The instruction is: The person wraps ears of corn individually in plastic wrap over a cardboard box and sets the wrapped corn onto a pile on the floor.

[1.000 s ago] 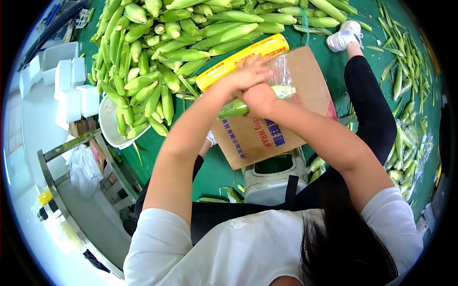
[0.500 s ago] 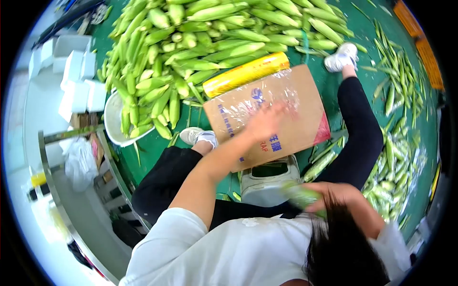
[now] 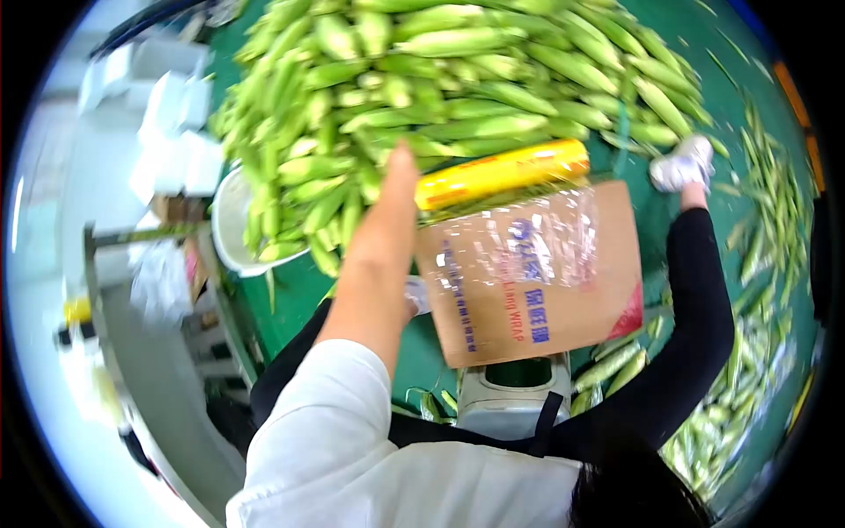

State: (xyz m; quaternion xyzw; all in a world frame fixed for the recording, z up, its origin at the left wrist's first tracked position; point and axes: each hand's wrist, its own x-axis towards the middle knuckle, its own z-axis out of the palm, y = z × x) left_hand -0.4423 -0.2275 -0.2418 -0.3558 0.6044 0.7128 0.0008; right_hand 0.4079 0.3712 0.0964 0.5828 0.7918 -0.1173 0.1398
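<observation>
My left arm stretches forward, and my left hand (image 3: 400,169) is over the near edge of a big heap of green corn ears (image 3: 475,123). It looks narrow from above and its fingers do not show clearly. Just right of it lies a yellow roll of plastic wrap (image 3: 502,174). The roll sits along the far edge of a printed cardboard sheet or box (image 3: 475,317), whose top carries a crinkled, shiny piece of clear film (image 3: 563,238). My right hand is not in view; dark hair fills the lower right.
A grey-white stool or container (image 3: 515,412) supports the cardboard between my legs. At left are a white basin (image 3: 236,238) under corn, white foam boxes (image 3: 172,145) and a metal-framed cart (image 3: 114,326). More corn ears (image 3: 704,440), partly under film, and husks (image 3: 757,185) lie at right.
My left hand has left the film on the cardboard and moved forward and left to the corn heap. My right hand, which held a corn ear, has gone out of view.
</observation>
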